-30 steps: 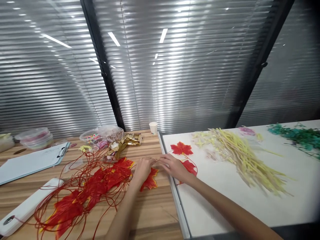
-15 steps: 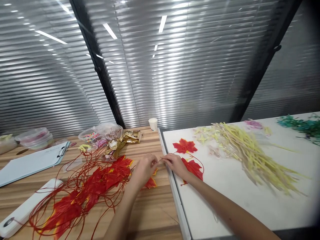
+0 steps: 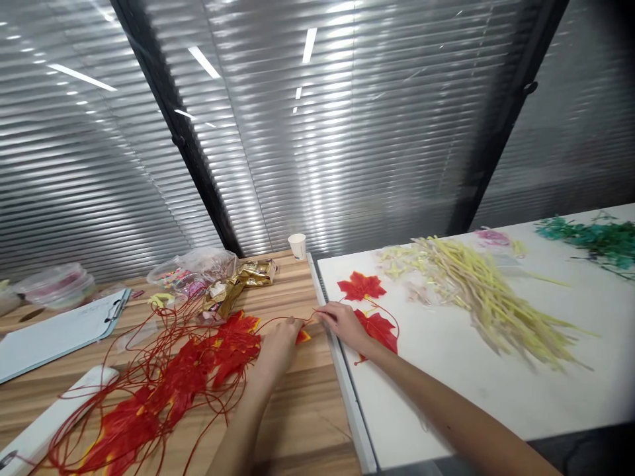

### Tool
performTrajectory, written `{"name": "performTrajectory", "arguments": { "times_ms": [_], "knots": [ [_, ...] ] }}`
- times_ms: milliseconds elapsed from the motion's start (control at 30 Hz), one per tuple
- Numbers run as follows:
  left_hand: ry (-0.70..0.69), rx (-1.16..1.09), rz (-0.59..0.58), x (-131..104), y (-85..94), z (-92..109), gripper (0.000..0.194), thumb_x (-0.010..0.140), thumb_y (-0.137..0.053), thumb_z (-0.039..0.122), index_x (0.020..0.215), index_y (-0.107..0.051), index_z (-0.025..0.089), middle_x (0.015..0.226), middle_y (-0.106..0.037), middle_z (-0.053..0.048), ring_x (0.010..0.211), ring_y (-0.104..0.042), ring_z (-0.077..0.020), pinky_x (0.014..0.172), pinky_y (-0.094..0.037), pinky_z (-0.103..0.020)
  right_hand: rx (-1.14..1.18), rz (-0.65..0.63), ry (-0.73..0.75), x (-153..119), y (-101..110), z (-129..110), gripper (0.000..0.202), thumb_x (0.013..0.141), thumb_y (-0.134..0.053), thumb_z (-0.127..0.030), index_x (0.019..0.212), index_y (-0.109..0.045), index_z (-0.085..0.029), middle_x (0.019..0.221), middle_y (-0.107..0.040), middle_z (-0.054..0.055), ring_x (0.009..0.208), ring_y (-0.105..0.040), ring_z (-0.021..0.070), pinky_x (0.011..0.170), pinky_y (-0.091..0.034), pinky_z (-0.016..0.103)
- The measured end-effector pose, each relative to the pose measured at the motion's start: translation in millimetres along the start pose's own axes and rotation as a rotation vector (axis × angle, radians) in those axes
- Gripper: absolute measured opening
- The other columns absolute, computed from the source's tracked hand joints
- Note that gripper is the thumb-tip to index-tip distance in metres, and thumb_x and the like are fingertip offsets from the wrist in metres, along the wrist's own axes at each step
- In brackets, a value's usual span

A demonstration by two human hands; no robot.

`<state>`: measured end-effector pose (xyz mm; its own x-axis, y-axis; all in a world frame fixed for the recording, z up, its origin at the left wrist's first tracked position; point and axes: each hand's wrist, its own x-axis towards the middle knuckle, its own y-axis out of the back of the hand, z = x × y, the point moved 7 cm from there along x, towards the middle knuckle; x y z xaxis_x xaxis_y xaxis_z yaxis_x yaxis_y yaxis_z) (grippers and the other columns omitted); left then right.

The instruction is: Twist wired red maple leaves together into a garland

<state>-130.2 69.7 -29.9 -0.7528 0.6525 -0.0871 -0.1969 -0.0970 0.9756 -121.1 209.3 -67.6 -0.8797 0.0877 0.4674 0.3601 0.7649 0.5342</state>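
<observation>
My right hand (image 3: 346, 324) pinches a thin red cord (image 3: 310, 318) above the seam between the two tabletops. My left hand (image 3: 282, 342) is closed on the same cord, a short way to the left. One red maple leaf (image 3: 302, 336) with yellow edges shows partly beside my left fingers. Two red artificial maple leaves, an upper leaf (image 3: 361, 286) and a lower leaf (image 3: 378, 328), lie strung on cord on the white table, the lower one partly behind my right wrist. Left of my left hand lies a tangled pile of red leaves (image 3: 186, 377) and loose cord.
Gold foil packets (image 3: 258, 272), a clipboard (image 3: 59, 330), a white bar-shaped object (image 3: 62, 413) and plastic tubs (image 3: 57, 285) lie on the wooden table. A paper cup (image 3: 297, 246) stands at the back. Yellow strands (image 3: 496, 304) and green sprigs (image 3: 595, 241) lie on the white table.
My hands have moved slightly apart, the left one down and left. More cord now shows between them and beside the leaf pile. The view has shifted a little.
</observation>
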Motion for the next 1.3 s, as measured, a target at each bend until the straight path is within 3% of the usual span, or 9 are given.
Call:
{"name": "performTrajectory", "arguments": {
  "times_ms": [133, 200, 333, 500, 633, 867, 1067, 1133, 1300],
  "knots": [
    [-0.213, -0.397, 0.077, 7.8, 4.8, 14.8, 0.037, 0.070, -0.043, 0.006, 0.100, -0.062, 0.018, 0.097, -0.064, -0.005, 0.091, -0.057, -0.0169, 0.084, -0.041, -0.025, 0.024, 0.014, -0.011, 0.6, 2.6, 0.0, 0.020, 0.083, -0.048, -0.020, 0.091, -0.066, -0.021, 0.086, -0.065, 0.003, 0.077, -0.058, 0.0129, 0.070, -0.043, 0.024],
    [-0.243, -0.570, 0.104, 11.3, 6.8, 14.9, 0.032, 0.072, -0.047, 0.011, 0.097, -0.064, 0.017, 0.096, -0.065, -0.004, 0.089, -0.058, -0.0170, 0.085, -0.042, -0.025, 0.009, 0.016, -0.017, 0.7, 3.6, -0.5, 0.021, 0.080, -0.047, -0.014, 0.088, -0.066, -0.020, 0.084, -0.065, 0.002, 0.074, -0.057, 0.0123, 0.068, -0.042, 0.023],
    [-0.158, -0.886, 0.189, 16.7, 12.3, 2.3, 0.029, 0.071, -0.054, 0.024, 0.096, -0.065, 0.014, 0.096, -0.065, -0.005, 0.091, -0.058, -0.0193, 0.085, -0.042, -0.028, -0.013, 0.004, -0.037, 0.4, 4.6, -1.9, 0.023, 0.077, -0.045, -0.009, 0.078, -0.066, -0.017, 0.075, -0.064, 0.002, 0.065, -0.055, 0.0115, 0.062, -0.041, 0.022],
    [0.026, -1.139, 0.273, 17.5, 13.0, -16.2, 0.031, 0.064, -0.064, 0.032, 0.086, -0.065, 0.011, 0.086, -0.066, -0.007, 0.079, -0.059, -0.0179, 0.074, -0.045, -0.026, 0.012, -0.001, -0.027, 0.2, 6.0, -3.7, 0.039, 0.067, -0.040, 0.003, 0.089, -0.065, -0.018, 0.089, -0.065, 0.002, 0.079, -0.057, 0.0130, 0.071, -0.041, 0.023],
    [0.148, -1.290, 0.324, 17.5, 8.0, -25.5, 0.036, 0.057, -0.070, 0.036, 0.080, -0.063, 0.009, 0.079, -0.066, -0.007, 0.069, -0.059, -0.0157, 0.067, -0.045, -0.026, -0.014, 0.006, -0.025, -0.1, 6.0, -3.0, 0.026, 0.071, -0.042, -0.004, 0.079, -0.063, -0.016, 0.078, -0.063, 0.003, 0.068, -0.054, 0.0124, 0.063, -0.040, 0.022],
    [0.173, -1.364, 0.359, 14.9, 8.5, -22.9, 0.039, 0.056, -0.071, 0.037, 0.081, -0.060, 0.010, 0.085, -0.065, -0.009, 0.075, -0.059, -0.0166, 0.071, -0.045, -0.026, -0.118, -0.095, 0.023, -3.8, -4.2, -6.5, 0.017, 0.072, -0.045, -0.007, 0.066, -0.058, -0.015, 0.075, -0.059, 0.003, 0.067, -0.052, 0.0120, 0.062, -0.039, 0.021],
    [0.020, -1.112, 0.121, 14.9, -1.1, -4.4, 0.033, 0.063, -0.064, 0.040, 0.078, -0.061, 0.011, 0.077, -0.064, -0.006, 0.070, -0.058, -0.0151, 0.065, -0.044, -0.024, -0.027, -0.151, 0.097, -6.9, -5.0, -13.7, 0.023, 0.067, -0.050, -0.006, 0.084, -0.060, -0.017, 0.092, -0.058, 0.004, 0.083, -0.053, 0.0145, 0.072, -0.042, 0.024],
    [0.044, -1.028, 0.170, 15.7, -0.8, -9.0, 0.031, 0.065, -0.062, 0.041, 0.073, -0.060, 0.011, 0.073, -0.063, -0.005, 0.067, -0.056, -0.0142, 0.063, -0.043, -0.023, -0.006, -0.174, 0.151, -8.0, -3.7, -20.7, 0.025, 0.065, -0.053, -0.007, 0.087, -0.061, -0.017, 0.100, -0.056, 0.006, 0.091, -0.051, 0.0165, 0.077, -0.043, 0.026],
    [0.108, -1.059, 0.434, 13.8, 13.7, -20.5, 0.031, 0.069, -0.058, 0.041, 0.077, -0.058, 0.010, 0.079, -0.064, -0.006, 0.072, -0.057, -0.0152, 0.067, -0.044, -0.024, 0.014, -0.187, 0.225, -11.6, 0.1, -40.6, 0.030, 0.067, -0.062, -0.021, 0.097, -0.060, -0.016, 0.123, -0.041, 0.010, 0.112, -0.041, 0.0214, 0.096, -0.036, 0.033]
  ]
}}
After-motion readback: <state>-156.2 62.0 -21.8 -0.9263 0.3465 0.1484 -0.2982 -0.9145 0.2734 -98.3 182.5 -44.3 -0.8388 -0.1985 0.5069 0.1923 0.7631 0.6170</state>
